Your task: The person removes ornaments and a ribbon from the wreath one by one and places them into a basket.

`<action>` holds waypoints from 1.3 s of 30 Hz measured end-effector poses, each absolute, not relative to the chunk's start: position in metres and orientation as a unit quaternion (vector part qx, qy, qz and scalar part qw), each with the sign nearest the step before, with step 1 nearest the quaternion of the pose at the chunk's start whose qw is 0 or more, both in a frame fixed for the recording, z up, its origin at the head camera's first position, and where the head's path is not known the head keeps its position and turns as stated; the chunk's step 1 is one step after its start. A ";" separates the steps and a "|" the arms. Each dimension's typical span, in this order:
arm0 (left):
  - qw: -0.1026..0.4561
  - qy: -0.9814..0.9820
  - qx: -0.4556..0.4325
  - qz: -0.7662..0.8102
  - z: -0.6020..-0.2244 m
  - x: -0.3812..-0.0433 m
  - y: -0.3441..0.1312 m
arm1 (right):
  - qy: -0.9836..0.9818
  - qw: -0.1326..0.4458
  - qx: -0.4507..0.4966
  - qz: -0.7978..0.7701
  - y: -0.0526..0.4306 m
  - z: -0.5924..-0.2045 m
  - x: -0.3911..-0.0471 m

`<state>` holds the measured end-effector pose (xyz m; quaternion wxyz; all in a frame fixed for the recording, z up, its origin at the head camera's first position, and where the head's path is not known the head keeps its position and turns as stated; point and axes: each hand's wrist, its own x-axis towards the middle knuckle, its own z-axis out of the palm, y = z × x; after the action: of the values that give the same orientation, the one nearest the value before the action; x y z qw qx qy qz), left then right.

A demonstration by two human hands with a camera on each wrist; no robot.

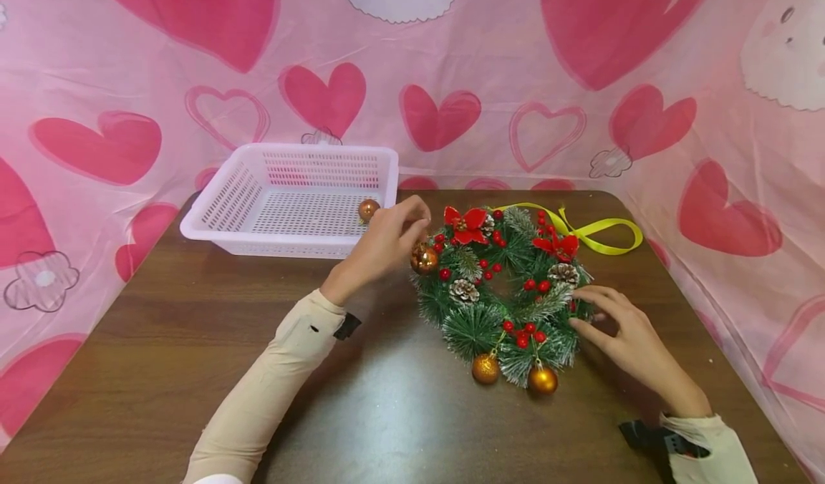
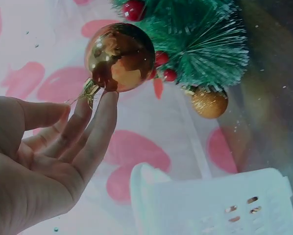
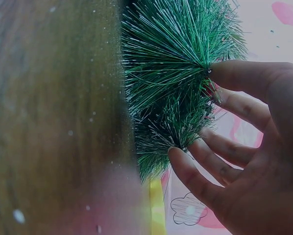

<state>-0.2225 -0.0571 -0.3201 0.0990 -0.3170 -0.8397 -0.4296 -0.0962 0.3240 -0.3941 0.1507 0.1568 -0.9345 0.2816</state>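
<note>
A green wreath [image 1: 473, 330] lies on the table, dressed with red berries, red flowers and frosted pinecones [image 1: 464, 292]. My left hand [image 1: 389, 237] is at its left edge. Thumb and finger pinch the thin loop of a shiny copper bauble [image 2: 119, 58], which in the head view hangs beside the berries [image 1: 424, 258]. Two gold baubles, one glittery [image 1: 485, 369] and one smooth [image 1: 543, 379], sit at the near edge of the wreath. Over on the right side, my right hand [image 1: 628, 337] touches the outer needles with spread, fairly straight fingers [image 3: 239, 105].
A white perforated basket [image 1: 290, 246] stands at the back left, with another copper bauble [image 1: 368, 210] inside near its right wall. Behind the wreath a yellow ribbon [image 1: 612, 237] loops over the brown table [image 1: 193, 341]. A pink heart-print cloth [image 1: 496, 61] hangs around the back and sides.
</note>
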 end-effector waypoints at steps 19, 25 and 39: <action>0.124 -0.812 -0.240 -0.517 -0.290 -0.228 -0.092 | -0.934 0.153 0.156 0.284 0.324 -0.395 -0.095; 0.152 -0.816 -0.218 -0.513 -0.288 -0.232 -0.102 | -0.934 0.151 0.156 0.285 0.323 -0.394 -0.095; 0.187 -0.818 -0.146 -0.524 -0.287 -0.246 -0.129 | -0.932 0.157 0.157 0.285 0.323 -0.396 -0.095</action>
<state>-0.2459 -0.1290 -0.2869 0.1870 -0.1460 -0.8181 -0.5239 -0.0951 0.3234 -0.3959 0.1572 0.1572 -0.9323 0.2854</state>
